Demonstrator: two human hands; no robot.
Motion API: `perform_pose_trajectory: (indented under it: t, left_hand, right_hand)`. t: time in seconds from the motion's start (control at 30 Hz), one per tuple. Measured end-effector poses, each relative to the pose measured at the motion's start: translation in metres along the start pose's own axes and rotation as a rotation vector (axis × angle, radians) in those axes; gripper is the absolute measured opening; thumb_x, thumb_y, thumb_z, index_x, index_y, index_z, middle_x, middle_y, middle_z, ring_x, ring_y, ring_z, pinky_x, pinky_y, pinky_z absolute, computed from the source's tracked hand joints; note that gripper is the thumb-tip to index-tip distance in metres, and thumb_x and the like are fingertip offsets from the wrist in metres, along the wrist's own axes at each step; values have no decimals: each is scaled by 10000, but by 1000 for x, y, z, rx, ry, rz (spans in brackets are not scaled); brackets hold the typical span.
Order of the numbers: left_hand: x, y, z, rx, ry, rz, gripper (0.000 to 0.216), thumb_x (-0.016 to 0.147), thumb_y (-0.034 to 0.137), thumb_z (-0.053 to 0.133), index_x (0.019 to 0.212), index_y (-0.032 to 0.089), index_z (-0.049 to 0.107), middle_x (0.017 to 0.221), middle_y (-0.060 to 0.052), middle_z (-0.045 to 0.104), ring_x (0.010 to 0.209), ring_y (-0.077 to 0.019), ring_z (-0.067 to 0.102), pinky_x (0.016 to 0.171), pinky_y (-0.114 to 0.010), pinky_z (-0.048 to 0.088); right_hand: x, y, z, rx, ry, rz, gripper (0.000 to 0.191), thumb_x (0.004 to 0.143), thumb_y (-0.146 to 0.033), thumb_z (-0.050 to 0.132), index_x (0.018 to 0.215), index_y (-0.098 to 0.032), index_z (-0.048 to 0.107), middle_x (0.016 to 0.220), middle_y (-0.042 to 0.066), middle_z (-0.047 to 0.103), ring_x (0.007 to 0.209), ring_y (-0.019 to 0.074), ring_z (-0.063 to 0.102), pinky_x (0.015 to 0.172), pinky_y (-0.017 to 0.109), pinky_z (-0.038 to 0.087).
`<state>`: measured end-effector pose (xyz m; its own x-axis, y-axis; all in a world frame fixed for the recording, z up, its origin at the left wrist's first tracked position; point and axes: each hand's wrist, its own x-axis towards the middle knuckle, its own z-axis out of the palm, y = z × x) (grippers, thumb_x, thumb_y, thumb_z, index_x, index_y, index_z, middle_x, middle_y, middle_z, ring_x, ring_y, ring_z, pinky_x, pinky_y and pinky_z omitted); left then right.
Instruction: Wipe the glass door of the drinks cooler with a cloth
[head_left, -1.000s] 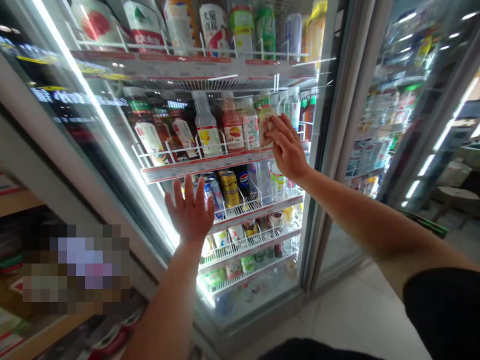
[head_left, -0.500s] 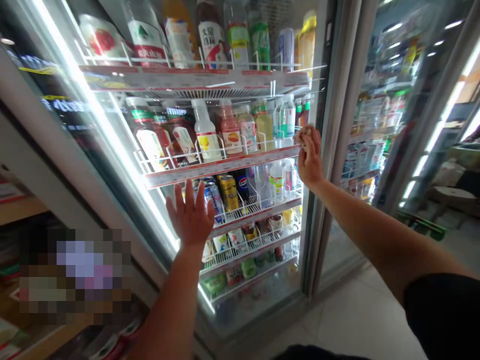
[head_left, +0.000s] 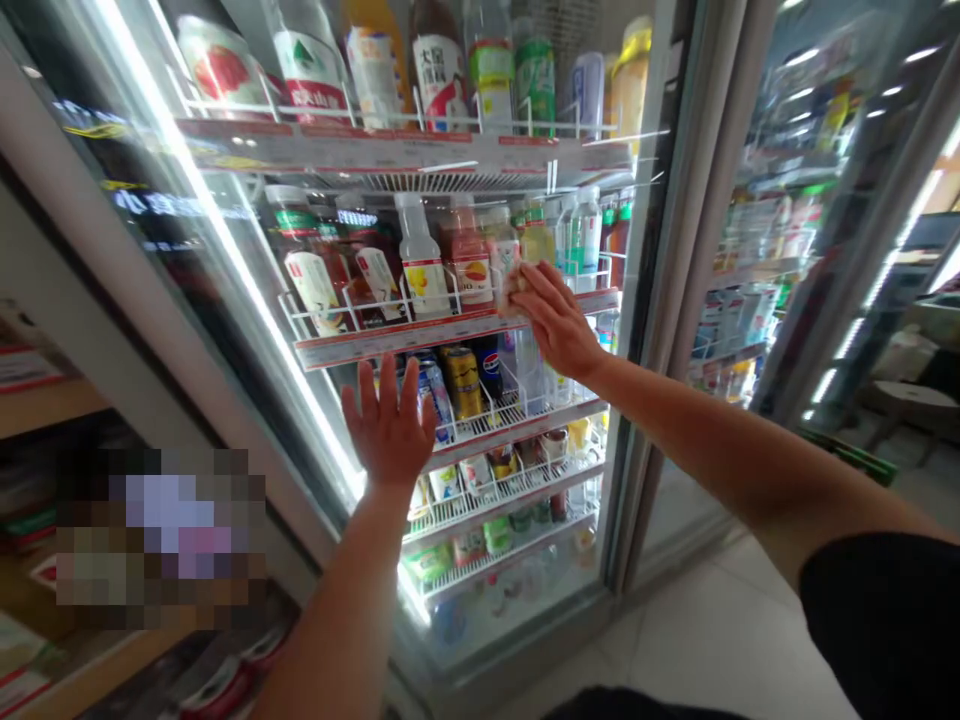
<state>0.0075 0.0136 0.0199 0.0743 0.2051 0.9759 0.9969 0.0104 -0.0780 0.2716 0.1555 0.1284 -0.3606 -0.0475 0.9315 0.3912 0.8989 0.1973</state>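
My left hand is raised with its fingers spread, palm towards the glass door of a lit drinks fridge. It appears to rest flat on the pane, in front of the shelf of cans. Under the fingers of my right hand is a crumpled pale cloth, pressed to the same pane. Behind the cloth stand bottles on the second shelf, among them a pink-red drink bottle and a yellow-labelled bottle. My right fingers partly cover the cloth.
A metal door frame borders the pane on the right, with another stocked fridge beyond it. Shelves with goods stand at the lower left, partly blurred out by a mosaic. Pale floor tiles lie below. A white stool is at the far right.
My right hand has moved left across the glass with the cloth, from near the door's right edge to the middle bottles. My left hand keeps its place on the pane; the view shifts slightly.
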Motion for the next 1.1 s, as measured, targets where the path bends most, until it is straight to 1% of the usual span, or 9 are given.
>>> perform_pose_trajectory:
  t: [0.13, 0.23, 0.43, 0.63, 0.8, 0.87, 1.0, 1.03, 1.1]
  left_hand:
    - [1, 1, -1, 17, 20, 24, 658, 991, 350, 553, 1607, 302, 325, 1658, -81, 333, 1596, -256, 119, 1308, -564, 77]
    - [0, 0, -1, -15, -9, -8, 641, 991, 367, 547, 1597, 306, 348, 1660, -76, 327, 1597, -267, 108, 1304, -588, 63]
    - [0, 0, -1, -68, -28, -40, 599, 987, 364, 554, 1565, 282, 421, 1645, -92, 364, 1595, -283, 119, 1300, -586, 38]
    - [0, 1, 0, -65, -23, -54, 593, 985, 372, 556, 1557, 274, 435, 1641, -98, 373, 1594, -288, 135, 1298, -571, 46]
    - [1, 1, -1, 0, -2, -28, 578, 989, 373, 552, 1549, 273, 449, 1635, -94, 383, 1588, -281, 171, 1298, -556, 83]
    - [1, 1, -2, 23, 16, -8, 580, 989, 365, 553, 1551, 272, 445, 1633, -88, 385, 1588, -269, 175, 1301, -537, 90]
    - [1, 1, -2, 19, 15, -11, 581, 986, 363, 556, 1549, 271, 449, 1625, -85, 398, 1586, -264, 183, 1301, -529, 97]
    - [0, 1, -1, 10, 11, -22, 573, 985, 368, 555, 1542, 271, 460, 1621, -86, 405, 1585, -267, 191, 1300, -532, 102]
    - [0, 1, -1, -6, 8, -34, 558, 984, 376, 554, 1527, 270, 484, 1615, -88, 417, 1581, -273, 205, 1299, -536, 107]
  right_hand:
    - [32, 1, -2, -16, 14, 32, 492, 1052, -261, 312, 1525, -319, 434, 1664, -26, 356, 1601, 229, 171, 1316, 565, 220]
    - [39, -5, 4, -33, 52, 77, 534, 1042, -252, 354, 1571, -319, 364, 1684, -29, 318, 1611, 239, 97, 1322, 580, 167]
    - [33, -33, 14, -55, -174, -140, 498, 1036, -171, 330, 1472, -327, 512, 1645, -43, 404, 1594, 164, 176, 1326, 455, 204]
    - [55, -39, 19, -95, -51, -5, 582, 1012, -110, 304, 1553, -291, 416, 1678, -30, 344, 1604, 201, 117, 1326, 526, 164]
    - [37, -52, 23, -86, -295, -302, 520, 1038, -150, 348, 1486, -367, 498, 1646, -79, 400, 1582, 141, 211, 1328, 437, 209]
    - [40, -47, 20, -93, -251, -301, 510, 1043, -158, 354, 1486, -363, 499, 1640, -72, 413, 1575, 152, 241, 1326, 453, 217]
    - [40, -32, 16, -103, 6, -76, 575, 1040, -141, 327, 1562, -370, 396, 1646, -51, 403, 1582, 202, 219, 1314, 541, 233]
    - [35, -29, 16, -96, 19, -57, 581, 1041, -145, 328, 1569, -380, 383, 1646, -53, 402, 1583, 203, 212, 1315, 539, 236]
    - [19, -27, 15, -73, -61, -109, 567, 1045, -166, 355, 1559, -401, 399, 1633, -68, 423, 1576, 184, 228, 1321, 498, 241]
